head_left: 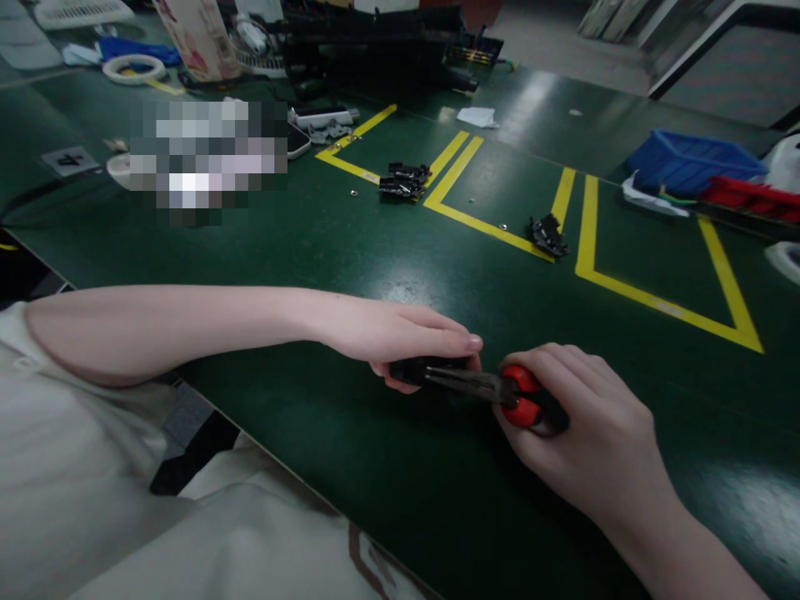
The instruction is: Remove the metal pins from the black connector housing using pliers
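Note:
My left hand (400, 335) is closed around a small black part (407, 370), most of which the fingers hide. In my right hand (584, 412) is a pair of needle-nose pliers (520, 395) with red and black handles. The long jaws point left and their tips meet the black part; whether they grip it I cannot tell. Beyond my hands, one black plastic assembly (404, 181) lies by the yellow tape, and another black piece (548, 236) lies farther right across a tape line.
Yellow tape (662, 307) marks boxes on the green table (281, 250). A blue bin (693, 162) and a red tray (756, 198) stand at the right. At the back are a tape roll (133, 69), a phone (297, 140) and a large black mass (375, 50). Small metal bits lie scattered.

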Tool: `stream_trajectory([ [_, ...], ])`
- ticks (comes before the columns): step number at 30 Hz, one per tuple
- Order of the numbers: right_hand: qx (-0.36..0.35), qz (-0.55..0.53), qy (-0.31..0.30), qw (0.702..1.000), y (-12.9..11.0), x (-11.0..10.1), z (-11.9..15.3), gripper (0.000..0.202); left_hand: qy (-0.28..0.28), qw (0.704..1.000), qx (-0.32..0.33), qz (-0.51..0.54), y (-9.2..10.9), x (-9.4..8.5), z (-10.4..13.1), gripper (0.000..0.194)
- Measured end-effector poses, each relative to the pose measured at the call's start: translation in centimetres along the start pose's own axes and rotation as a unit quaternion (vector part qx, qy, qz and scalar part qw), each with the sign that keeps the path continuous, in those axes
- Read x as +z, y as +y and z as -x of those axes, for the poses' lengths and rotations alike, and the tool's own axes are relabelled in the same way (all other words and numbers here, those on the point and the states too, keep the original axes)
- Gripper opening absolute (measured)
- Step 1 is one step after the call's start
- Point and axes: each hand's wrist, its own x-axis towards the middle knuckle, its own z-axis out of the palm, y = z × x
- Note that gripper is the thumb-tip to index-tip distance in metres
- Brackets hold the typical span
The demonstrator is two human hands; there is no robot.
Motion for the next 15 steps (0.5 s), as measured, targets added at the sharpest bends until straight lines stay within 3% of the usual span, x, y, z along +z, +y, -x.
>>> stream_trajectory([
  [15, -0.001, 0.020, -0.002, 1.000, -0.03, 0.11, 0.11, 0.020, 0.006, 1.000, -0.010, 0.000, 0.09, 0.15, 0.00, 0.048],
])
